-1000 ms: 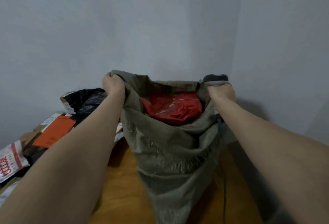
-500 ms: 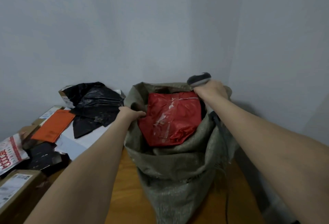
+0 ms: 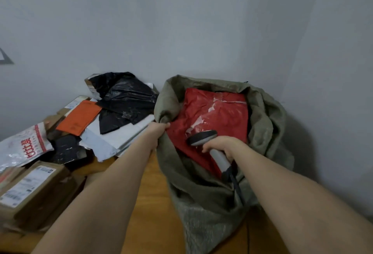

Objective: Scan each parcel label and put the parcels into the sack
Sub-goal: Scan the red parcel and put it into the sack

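Note:
An olive woven sack [image 3: 203,197] stands open on the wooden table, against the wall corner. A red plastic parcel [image 3: 224,116] lies in its mouth. My left hand [image 3: 159,130] grips the sack's left rim. My right hand [image 3: 224,145] holds a grey handheld scanner [image 3: 201,137] by its handle over the red parcel, head pointing left, its dark cable trailing down the sack's front.
Left of the sack lies a pile of parcels: a black plastic bag [image 3: 123,100], an orange mailer [image 3: 79,117], white mailers [image 3: 113,138], a white bag with red print [image 3: 22,146] and a cardboard box [image 3: 30,191]. Bare wooden tabletop [image 3: 149,213] shows between my arms.
The sack has come down and its mouth has slumped open. My right hand left the sack's right rim and moved down over the red parcel with the scanner. My left hand shifted to the left rim.

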A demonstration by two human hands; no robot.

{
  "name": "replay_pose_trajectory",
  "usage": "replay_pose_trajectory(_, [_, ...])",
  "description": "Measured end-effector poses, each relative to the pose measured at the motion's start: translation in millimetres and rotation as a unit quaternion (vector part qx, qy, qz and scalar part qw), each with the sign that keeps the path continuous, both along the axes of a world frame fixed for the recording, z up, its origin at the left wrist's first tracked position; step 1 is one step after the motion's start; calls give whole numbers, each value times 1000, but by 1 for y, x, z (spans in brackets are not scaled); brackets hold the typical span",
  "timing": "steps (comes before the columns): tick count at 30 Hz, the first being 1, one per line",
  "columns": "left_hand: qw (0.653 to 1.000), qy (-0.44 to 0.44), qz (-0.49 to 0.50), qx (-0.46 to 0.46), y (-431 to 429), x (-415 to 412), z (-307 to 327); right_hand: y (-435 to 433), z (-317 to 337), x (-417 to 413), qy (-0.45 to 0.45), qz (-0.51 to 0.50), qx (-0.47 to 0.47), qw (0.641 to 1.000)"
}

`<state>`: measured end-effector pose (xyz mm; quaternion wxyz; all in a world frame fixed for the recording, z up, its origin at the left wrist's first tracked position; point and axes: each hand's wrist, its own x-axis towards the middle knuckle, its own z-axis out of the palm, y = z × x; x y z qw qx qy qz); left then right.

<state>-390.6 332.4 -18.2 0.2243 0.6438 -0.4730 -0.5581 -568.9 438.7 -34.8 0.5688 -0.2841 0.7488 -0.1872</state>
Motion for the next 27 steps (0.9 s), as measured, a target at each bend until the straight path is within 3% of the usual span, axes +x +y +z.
replay_pose_trajectory(3, [994, 95, 43, -29, -10, 5, 30, -12, -11, 13, 46, 17, -13, 999])
replay_pose_trajectory(8, [990, 131, 45, 7, -7, 25, 37, -23, -19, 8, 107, 7, -64, 992])
replay_pose_trajectory(12, [998, -11, -45, 50, -2, 40, 4, -31, -1, -5, 121, -40, -104, 986])
replay_pose_trajectory(16, [961, -238, -116, -80, 7, 27, -27, -28, 16, -13, 114, -45, -97, 988])
replay_pose_trajectory(17, [938, -301, -124, -124, 12, 21, -29, -23, 15, -16, 100, -31, -74, 992])
replay_pose_trajectory(18, [893, -382, -142, -192, 18, 15, -29, -16, 11, -20, 88, -26, -51, 994])
replay_pose_trajectory(20, [732, -526, -231, -367, 28, -4, -23, -4, 5, -32, 79, -50, -32, 995])
replay_pose_trajectory(21, [664, -532, -297, -434, 30, -16, -21, 1, 3, -38, 91, -75, -39, 992])
replay_pose_trajectory(22, [620, -517, -376, -454, 33, -29, -18, 4, 2, -44, 100, -100, -53, 989])
replay_pose_trajectory(25, [547, -510, -567, -344, 45, -65, -27, 11, 5, -58, 89, -178, -103, 975])
replay_pose_trajectory(27, [517, -532, -587, -323, 54, -80, -42, 18, 7, -66, 84, -198, -118, 969])
